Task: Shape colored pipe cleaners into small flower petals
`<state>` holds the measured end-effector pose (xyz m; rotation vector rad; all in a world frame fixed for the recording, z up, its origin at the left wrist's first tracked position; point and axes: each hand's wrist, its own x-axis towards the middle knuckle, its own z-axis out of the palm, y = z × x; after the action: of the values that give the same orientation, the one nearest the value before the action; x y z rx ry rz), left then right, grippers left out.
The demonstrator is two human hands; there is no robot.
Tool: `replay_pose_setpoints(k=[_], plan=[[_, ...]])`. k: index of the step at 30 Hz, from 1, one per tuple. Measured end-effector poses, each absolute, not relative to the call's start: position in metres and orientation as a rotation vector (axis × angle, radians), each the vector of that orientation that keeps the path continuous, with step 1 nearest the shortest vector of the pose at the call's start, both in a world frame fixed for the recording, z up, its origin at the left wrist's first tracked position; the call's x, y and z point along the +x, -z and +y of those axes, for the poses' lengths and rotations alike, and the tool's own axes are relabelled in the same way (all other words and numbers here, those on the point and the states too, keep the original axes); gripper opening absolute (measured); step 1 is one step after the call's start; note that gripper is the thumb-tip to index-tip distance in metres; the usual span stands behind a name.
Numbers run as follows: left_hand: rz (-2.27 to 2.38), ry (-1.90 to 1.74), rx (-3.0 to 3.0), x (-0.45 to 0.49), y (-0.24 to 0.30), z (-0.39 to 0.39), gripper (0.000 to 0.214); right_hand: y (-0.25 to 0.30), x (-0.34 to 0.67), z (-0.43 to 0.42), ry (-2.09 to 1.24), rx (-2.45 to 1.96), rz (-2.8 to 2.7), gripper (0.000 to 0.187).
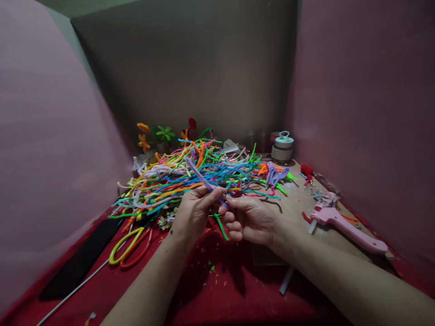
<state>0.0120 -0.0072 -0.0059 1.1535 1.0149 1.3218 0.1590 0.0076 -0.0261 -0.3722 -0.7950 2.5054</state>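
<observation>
My left hand (193, 210) and my right hand (249, 219) meet at the middle of the table, fingers pinched together on a lilac pipe cleaner (199, 174). The pipe cleaner rises up and to the left from my fingertips, over a big heap of pipe cleaners (190, 174) in many colours that lies just behind my hands. Both hands are closed around the lilac stem, thumbs on top. Its lower end is hidden between my fingers.
A pink glue gun (343, 224) lies at the right on brown card. Scissors (131, 246) with yellow and orange handles lie at the left, beside a black strip (81, 260). Finished pipe-cleaner flowers (163, 133) and tape rolls (282, 147) stand at the back. Pink walls enclose both sides.
</observation>
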Motion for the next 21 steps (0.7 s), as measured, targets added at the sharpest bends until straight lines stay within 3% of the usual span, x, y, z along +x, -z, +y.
replay_pose_setpoints(k=[4,13,21], plan=[[0.966,-1.321,1.139,0.012,0.005,-0.007,0.016,0.03,0.158,0.008,-2.599,-0.302,-0.65,0.034],[0.972,-1.316,1.061,0.014,0.001,-0.009,0.017,0.035,0.151,0.009,-2.545,-0.319,-0.549,0.013],[1.09,-1.363,1.183,0.015,0.007,-0.008,0.019,0.037,0.147,0.009,-2.255,-0.523,-0.847,0.015]])
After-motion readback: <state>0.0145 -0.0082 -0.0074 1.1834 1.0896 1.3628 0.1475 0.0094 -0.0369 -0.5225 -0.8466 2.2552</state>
